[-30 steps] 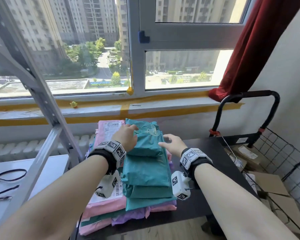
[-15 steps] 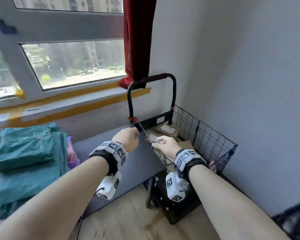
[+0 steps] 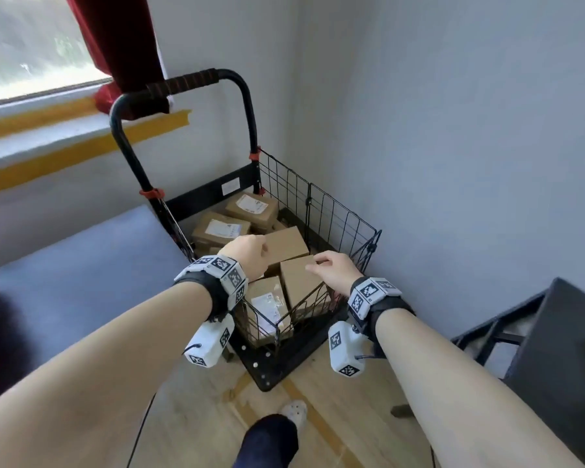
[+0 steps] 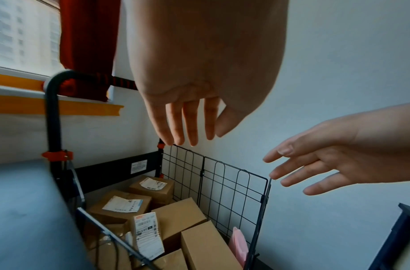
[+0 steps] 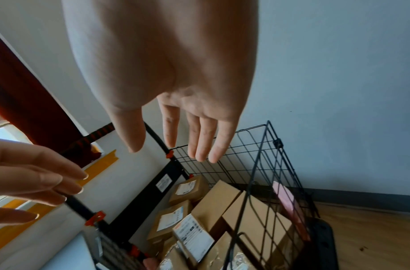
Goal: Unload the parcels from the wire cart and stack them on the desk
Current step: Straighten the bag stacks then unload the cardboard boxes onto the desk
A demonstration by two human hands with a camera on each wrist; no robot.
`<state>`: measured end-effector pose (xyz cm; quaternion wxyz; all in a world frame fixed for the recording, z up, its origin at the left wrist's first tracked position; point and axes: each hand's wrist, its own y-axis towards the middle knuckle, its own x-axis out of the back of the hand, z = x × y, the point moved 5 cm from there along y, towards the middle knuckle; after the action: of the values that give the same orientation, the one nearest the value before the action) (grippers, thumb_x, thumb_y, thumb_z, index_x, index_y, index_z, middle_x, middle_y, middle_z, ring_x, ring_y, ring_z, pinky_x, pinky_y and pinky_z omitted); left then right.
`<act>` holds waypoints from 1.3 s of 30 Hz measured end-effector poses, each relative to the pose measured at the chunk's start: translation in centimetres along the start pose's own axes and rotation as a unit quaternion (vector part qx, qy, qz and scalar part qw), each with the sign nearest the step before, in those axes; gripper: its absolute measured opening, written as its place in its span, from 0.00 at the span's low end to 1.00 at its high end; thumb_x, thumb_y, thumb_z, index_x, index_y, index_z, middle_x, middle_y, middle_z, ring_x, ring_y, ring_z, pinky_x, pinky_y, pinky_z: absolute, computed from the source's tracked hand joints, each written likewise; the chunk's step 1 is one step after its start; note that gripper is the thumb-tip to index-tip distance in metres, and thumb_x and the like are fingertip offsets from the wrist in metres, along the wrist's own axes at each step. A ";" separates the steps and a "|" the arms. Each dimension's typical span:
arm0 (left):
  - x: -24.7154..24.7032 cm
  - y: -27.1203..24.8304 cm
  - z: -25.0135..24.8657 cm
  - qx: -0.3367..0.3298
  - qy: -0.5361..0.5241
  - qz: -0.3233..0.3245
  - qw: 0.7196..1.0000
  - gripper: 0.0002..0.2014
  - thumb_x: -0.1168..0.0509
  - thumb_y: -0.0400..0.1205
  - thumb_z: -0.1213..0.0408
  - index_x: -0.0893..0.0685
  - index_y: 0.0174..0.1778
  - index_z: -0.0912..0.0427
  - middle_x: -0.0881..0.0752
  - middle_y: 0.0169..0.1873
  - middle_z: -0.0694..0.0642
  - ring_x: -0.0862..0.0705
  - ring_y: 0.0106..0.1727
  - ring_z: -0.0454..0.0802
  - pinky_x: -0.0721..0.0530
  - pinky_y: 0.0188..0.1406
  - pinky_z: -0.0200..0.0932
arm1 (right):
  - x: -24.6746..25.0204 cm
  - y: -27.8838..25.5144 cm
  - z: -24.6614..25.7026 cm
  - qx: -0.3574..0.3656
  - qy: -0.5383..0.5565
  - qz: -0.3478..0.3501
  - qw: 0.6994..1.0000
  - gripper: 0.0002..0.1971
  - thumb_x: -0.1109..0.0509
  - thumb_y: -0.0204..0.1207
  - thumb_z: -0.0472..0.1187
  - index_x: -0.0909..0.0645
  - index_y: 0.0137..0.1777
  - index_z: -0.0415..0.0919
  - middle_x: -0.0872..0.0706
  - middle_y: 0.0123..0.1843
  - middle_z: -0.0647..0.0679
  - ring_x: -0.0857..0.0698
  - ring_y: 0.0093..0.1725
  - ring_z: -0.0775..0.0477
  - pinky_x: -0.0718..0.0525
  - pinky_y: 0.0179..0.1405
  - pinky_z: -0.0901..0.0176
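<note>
Both hands have swung away from the teal parcels stacked on the tabletop and now hover over the wire cart (image 3: pixel 338 211), with the view turned down into the corner. Nearest, the left hand (image 3: pixel 247 255) and right hand (image 3: pixel 331 270) hang with fingers straight and loose, each grip released and holding nothing, just above the plain brown boxes (image 3: pixel 286 246). Those boxes lie packed tight against labelled ones (image 3: pixel 222 229), so a lift of one could likely drag or tip its neighbour, and knuckles could catch the mesh wall. A pink parcel (image 4: pixel 238 243) stands wedged against the far mesh, easy to miss. Further off, the cart handle (image 3: pixel 183 84) rises beside the grey tabletop (image 3: pixel 81 265), partly barring the path back, with a red curtain (image 3: pixel 115 38) behind.
</note>
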<state>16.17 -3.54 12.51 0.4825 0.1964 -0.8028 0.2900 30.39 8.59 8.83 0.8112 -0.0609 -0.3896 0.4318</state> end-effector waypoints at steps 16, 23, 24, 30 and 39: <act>-2.8 22.5 1.3 0.079 -0.032 0.104 0.991 0.17 0.44 0.82 0.67 0.23 0.67 0.53 0.19 0.62 0.57 0.19 0.62 0.57 0.20 0.59 0.47 | 8.3 21.2 -2.1 -0.106 -0.095 0.048 0.989 0.22 0.31 0.77 0.46 0.23 0.71 0.41 0.20 0.70 0.46 0.20 0.66 0.44 0.22 0.70 0.46; -10.3 27.8 3.2 0.155 -0.071 0.160 0.972 0.17 0.46 0.83 0.64 0.21 0.66 0.56 0.16 0.61 0.61 0.18 0.62 0.60 0.20 0.61 0.47 | 5.9 31.1 -3.6 -0.132 -0.157 0.115 0.972 0.19 0.32 0.77 0.42 0.18 0.63 0.31 0.16 0.64 0.38 0.17 0.62 0.39 0.20 0.64 0.48; -11.6 28.4 3.2 0.156 -0.080 0.169 0.970 0.17 0.46 0.83 0.64 0.22 0.66 0.56 0.17 0.61 0.61 0.18 0.62 0.60 0.20 0.61 0.47 | 5.2 32.4 -4.4 -0.141 -0.157 0.119 0.970 0.18 0.32 0.77 0.42 0.18 0.62 0.30 0.15 0.62 0.37 0.16 0.61 0.38 0.19 0.63 0.49; -17.2 30.8 4.3 0.191 -0.110 0.180 0.959 0.15 0.46 0.83 0.66 0.22 0.64 0.57 0.14 0.56 0.60 0.17 0.56 0.59 0.21 0.51 0.44 | -0.3 37.2 -13.0 -0.266 -0.152 0.165 0.937 0.10 0.34 0.70 0.49 0.23 0.38 0.42 0.20 0.44 0.42 0.21 0.45 0.39 0.23 0.46 0.51; -22.4 32.7 5.7 0.142 -0.066 0.204 0.966 0.16 0.48 0.85 0.63 0.25 0.68 0.55 0.21 0.62 0.55 0.22 0.63 0.55 0.20 0.52 0.50 | -4.0 38.2 -20.2 -0.401 0.009 0.047 0.915 0.45 0.37 0.70 0.33 0.55 0.84 0.50 0.36 0.82 0.46 0.29 0.77 0.41 0.26 0.74 0.43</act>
<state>3.21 18.24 -18.53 0.3264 0.1142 -0.8064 0.4797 18.03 34.08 -24.01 0.7010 -0.4034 -0.5190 0.2765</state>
